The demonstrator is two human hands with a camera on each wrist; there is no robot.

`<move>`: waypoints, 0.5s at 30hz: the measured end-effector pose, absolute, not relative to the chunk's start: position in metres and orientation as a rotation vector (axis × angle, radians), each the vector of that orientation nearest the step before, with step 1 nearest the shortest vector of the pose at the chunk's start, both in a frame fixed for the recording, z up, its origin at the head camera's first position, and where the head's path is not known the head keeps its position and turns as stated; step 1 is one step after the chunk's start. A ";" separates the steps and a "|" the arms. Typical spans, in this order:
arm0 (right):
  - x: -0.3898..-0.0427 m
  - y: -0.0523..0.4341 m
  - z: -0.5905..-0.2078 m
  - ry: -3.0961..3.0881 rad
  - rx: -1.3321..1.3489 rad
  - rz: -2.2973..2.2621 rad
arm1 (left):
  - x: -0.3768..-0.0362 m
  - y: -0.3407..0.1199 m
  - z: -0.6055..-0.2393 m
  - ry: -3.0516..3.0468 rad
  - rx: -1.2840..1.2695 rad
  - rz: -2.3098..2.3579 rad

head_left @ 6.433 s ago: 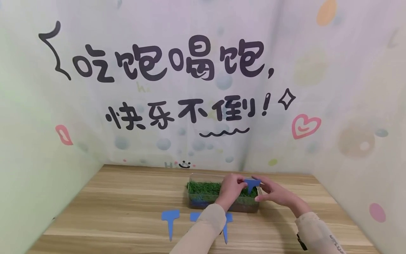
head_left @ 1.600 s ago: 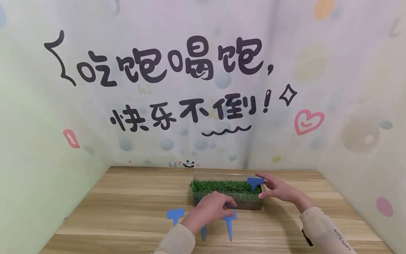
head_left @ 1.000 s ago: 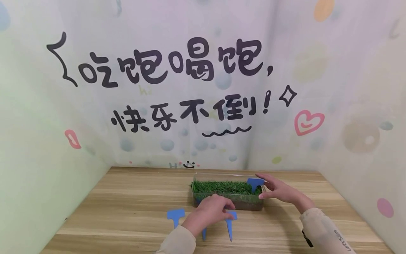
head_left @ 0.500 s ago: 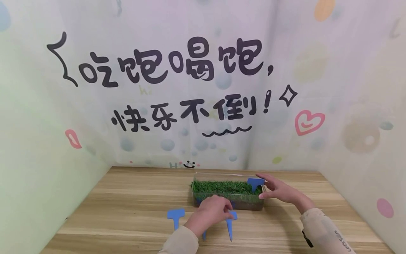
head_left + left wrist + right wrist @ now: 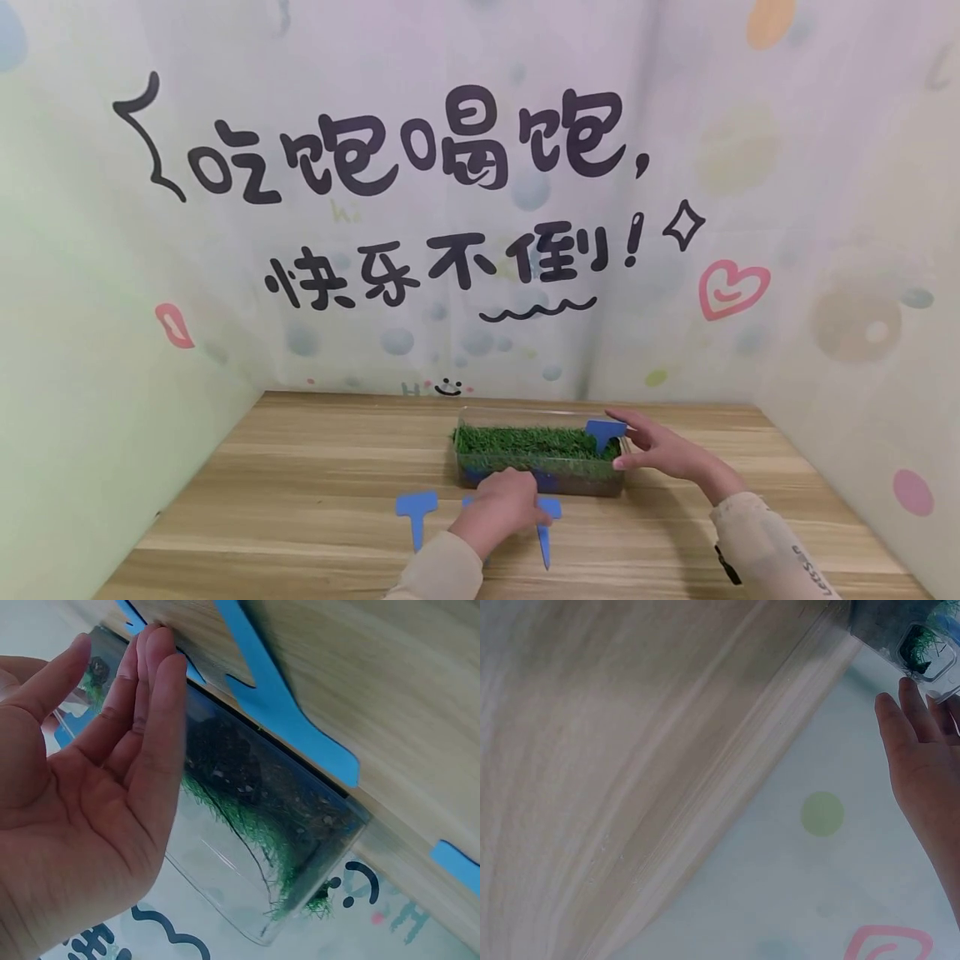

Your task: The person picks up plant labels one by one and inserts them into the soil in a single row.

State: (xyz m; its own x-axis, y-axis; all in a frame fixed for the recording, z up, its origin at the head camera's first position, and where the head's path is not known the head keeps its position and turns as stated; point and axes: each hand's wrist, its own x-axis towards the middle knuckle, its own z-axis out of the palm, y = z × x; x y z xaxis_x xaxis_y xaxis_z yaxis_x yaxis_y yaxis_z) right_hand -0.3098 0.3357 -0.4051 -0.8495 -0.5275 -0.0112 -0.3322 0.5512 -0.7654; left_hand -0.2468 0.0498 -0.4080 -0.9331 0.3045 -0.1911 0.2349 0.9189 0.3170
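Observation:
A clear plastic box (image 5: pixel 525 479) filled with green grass (image 5: pixel 525 442) stands on the wooden table (image 5: pixel 300 483). One blue T-shaped marker (image 5: pixel 604 433) stands upright in the grass at the box's right end. My right hand (image 5: pixel 647 447) rests open against that end, fingers straight (image 5: pixel 915 742) beside the box corner (image 5: pixel 911 641). My left hand (image 5: pixel 513 507) hovers in front of the box over the blue markers lying flat. In the left wrist view its straight fingers (image 5: pixel 154 712) touch the table at a marker's edge, next to another flat marker (image 5: pixel 285 705).
Two flat blue markers show in the head view, one at the left (image 5: pixel 416 512) and one at the right (image 5: pixel 547 529) of my left hand; a third is mostly hidden under it. Printed walls close in the table on three sides.
My left hand left the upright marker in the grass and came down to the flat markers. Over the last second it drew slightly nearer me. The right hand stayed at the box.

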 end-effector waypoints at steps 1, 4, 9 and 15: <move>-0.310 0.336 -0.405 2.550 -0.719 -1.182 | -0.246 0.051 -0.407 2.842 0.391 0.404; -0.310 0.336 -0.405 2.559 -0.725 -1.174 | -0.246 0.055 -0.407 2.835 0.366 0.336; -0.309 0.335 -0.405 2.573 -0.730 -1.170 | -0.248 0.066 -0.409 2.860 0.349 0.186; -0.309 0.334 -0.404 2.572 -0.733 -1.170 | -0.246 0.082 -0.414 2.908 0.338 -0.003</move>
